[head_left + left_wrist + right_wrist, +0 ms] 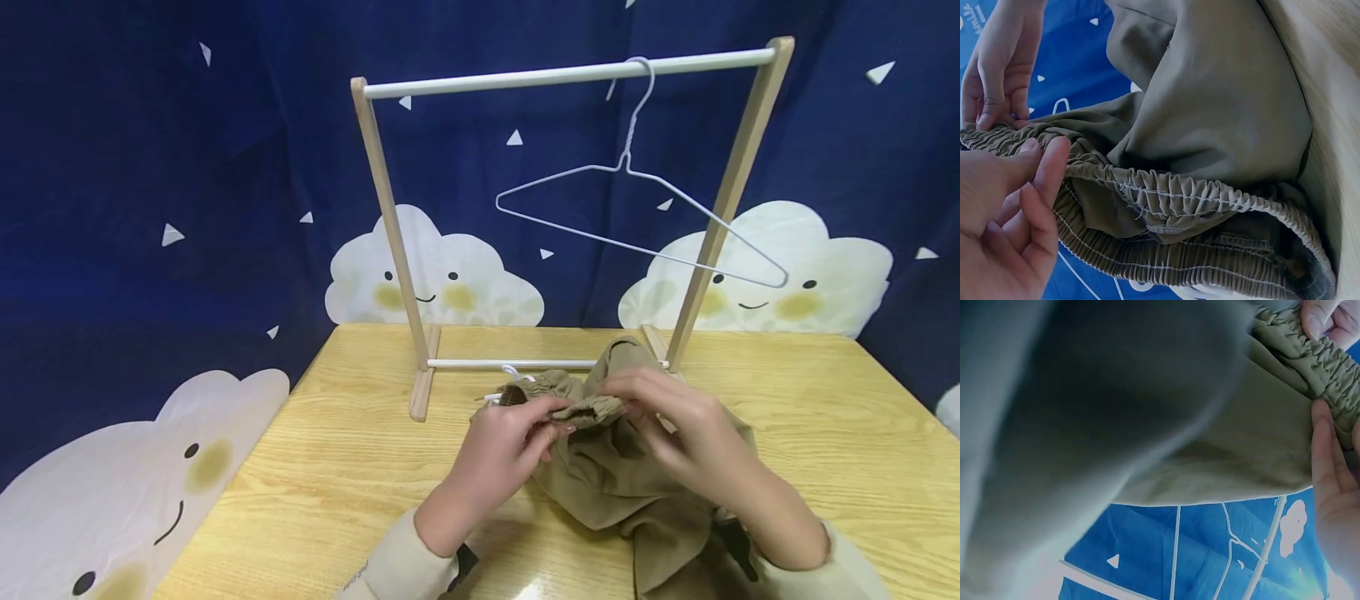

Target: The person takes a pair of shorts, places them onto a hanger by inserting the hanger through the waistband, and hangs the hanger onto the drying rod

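Observation:
Khaki trousers [600, 483] with a gathered elastic waistband [1172, 194] lie bunched over the tabletop, both hands at the waistband. My left hand [506, 442] pinches its edge between thumb and fingers. Close by on the right, my right hand [693, 421] grips the same band; in the right wrist view, part of this hand [1338, 475] lies against the gathers. The left wrist view looks into the waist opening, with its stitched inner side showing. Beside the left hand, a white hook-shaped piece [516, 372] sticks out behind the cloth, the rest hidden.
Behind the trousers stands a wooden rack with a white top rail [495, 81] and a low white bar [510, 363]. A white wire hanger [592, 237] hangs from the rail on the right. The wooden table [300, 492] ends at a dark blue cloud-patterned curtain [247, 167].

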`<state>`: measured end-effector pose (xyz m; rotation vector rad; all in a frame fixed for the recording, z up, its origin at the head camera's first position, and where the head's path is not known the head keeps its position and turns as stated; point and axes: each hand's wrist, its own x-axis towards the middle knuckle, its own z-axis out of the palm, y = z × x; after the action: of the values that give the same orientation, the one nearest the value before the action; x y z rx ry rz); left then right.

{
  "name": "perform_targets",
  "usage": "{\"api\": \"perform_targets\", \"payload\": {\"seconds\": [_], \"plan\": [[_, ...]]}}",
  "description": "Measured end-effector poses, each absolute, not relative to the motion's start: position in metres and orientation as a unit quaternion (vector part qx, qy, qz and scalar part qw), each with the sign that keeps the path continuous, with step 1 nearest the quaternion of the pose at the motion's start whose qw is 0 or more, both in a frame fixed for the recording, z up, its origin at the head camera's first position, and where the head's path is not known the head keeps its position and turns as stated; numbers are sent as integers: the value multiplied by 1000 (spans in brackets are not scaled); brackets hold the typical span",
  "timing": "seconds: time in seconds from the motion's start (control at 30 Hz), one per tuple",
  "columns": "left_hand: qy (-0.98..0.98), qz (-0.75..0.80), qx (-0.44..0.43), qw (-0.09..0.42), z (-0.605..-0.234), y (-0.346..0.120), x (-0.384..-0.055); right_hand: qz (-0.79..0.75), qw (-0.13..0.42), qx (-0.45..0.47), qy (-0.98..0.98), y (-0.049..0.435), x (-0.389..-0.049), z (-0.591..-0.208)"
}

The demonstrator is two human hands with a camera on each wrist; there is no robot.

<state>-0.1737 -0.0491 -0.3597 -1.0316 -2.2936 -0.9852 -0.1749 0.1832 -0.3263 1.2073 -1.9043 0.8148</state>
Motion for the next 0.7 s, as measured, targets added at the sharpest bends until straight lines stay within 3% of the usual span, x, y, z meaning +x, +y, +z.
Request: {"api": "perform_targets", "payload": {"seconds": [0.17, 0.7], "plan": [[-852, -302, -337, 263, -361, -50, -174, 320, 376, 451, -744, 184, -175, -325], [-886, -236, -264, 298, -365, -55, -178, 339, 443, 356, -749, 185, -181, -325]]}}
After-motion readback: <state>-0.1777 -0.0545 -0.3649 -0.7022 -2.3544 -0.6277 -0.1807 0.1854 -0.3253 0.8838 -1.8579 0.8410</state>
